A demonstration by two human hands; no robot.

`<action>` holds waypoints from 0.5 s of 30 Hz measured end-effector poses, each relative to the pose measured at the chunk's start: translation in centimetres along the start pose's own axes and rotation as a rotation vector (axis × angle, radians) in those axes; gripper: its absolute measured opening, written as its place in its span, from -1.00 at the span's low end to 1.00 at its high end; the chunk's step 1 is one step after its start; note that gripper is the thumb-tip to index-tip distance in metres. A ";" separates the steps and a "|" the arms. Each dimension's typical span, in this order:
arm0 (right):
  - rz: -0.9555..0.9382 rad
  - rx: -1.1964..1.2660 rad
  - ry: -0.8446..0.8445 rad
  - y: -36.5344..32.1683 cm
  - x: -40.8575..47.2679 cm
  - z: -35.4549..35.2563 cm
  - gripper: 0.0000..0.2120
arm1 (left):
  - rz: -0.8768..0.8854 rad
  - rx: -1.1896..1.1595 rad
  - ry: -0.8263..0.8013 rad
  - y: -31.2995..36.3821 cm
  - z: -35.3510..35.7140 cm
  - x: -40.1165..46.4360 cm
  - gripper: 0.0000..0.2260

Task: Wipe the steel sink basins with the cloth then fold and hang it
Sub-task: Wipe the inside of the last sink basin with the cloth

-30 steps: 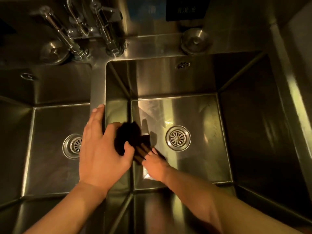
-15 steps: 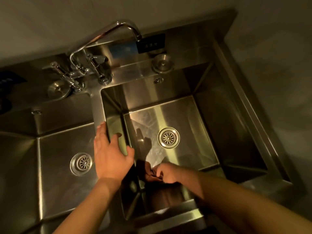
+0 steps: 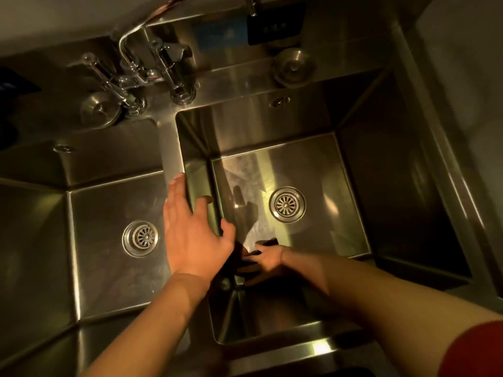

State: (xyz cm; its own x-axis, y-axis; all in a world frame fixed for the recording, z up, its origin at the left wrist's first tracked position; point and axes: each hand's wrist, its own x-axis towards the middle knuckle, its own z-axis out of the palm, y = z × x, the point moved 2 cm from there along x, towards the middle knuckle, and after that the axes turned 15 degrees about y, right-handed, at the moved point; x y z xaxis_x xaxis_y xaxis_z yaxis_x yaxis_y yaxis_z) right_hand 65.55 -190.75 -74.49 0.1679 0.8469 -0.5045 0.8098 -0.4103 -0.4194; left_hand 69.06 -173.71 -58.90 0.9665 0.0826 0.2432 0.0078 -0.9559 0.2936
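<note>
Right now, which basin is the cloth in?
The right basin: the right hand presses the dark cloth on its floor near the front-left corner. The left basin holds none.

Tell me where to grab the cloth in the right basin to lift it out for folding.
Pinch the cloth at its far edge, which shows beyond the right hand, coming from above. It lies flat on the right basin floor under the straight fingers; the rest is hidden or in shadow.
</note>
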 end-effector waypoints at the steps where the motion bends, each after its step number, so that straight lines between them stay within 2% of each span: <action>1: 0.094 0.191 0.057 0.7 0.2 -0.4 -0.10 | 0.000 0.001 -0.001 0.0 0.0 0.0 -0.62; 2: 0.078 0.255 0.101 0.7 0.2 -0.7 -0.09 | -0.002 0.001 -0.005 0.0 0.1 0.0 -0.61; 3: 0.042 0.285 0.149 0.5 0.0 -1.1 -0.19 | -0.006 0.001 -0.008 0.1 0.1 0.0 -0.61; 5: 0.052 0.355 0.195 1.4 0.0 -1.7 -0.16 | -0.013 -0.007 -0.006 0.0 0.1 0.0 -0.61; 6: 0.041 0.350 0.214 2.0 0.1 -2.3 -0.21 | -0.013 -0.013 -0.002 0.0 0.2 0.0 -0.61; 7: -0.004 0.200 0.161 2.5 0.1 -2.3 -0.40 | -0.014 -0.018 0.002 0.0 0.3 0.0 -0.61; 8: 0.039 0.159 0.093 2.9 -0.2 -2.0 -0.52 | -0.014 -0.020 0.004 0.0 0.3 0.0 -0.62; 9: -0.008 0.093 0.148 3.9 -0.1 -1.8 -0.50 | -0.013 -0.021 0.006 -0.1 0.4 0.0 -0.62; 12: 0.282 0.104 0.282 8.8 0.0 -3.2 -0.51 | 0.000 -0.025 0.017 -0.2 0.5 0.0 -0.63; 15: 0.430 0.137 0.560 14.6 -1.1 -4.9 -0.49 | -0.001 -0.020 0.020 -0.5 0.7 -0.1 -0.62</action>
State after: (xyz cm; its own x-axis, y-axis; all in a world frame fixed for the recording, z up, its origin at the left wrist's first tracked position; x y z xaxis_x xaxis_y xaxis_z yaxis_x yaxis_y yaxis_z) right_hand 79.98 -196.03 -76.36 0.7494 0.6316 -0.1987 0.5351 -0.7544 -0.3802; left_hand 69.12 -173.46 -59.71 0.9613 0.0896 0.2607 0.0038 -0.9499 0.3126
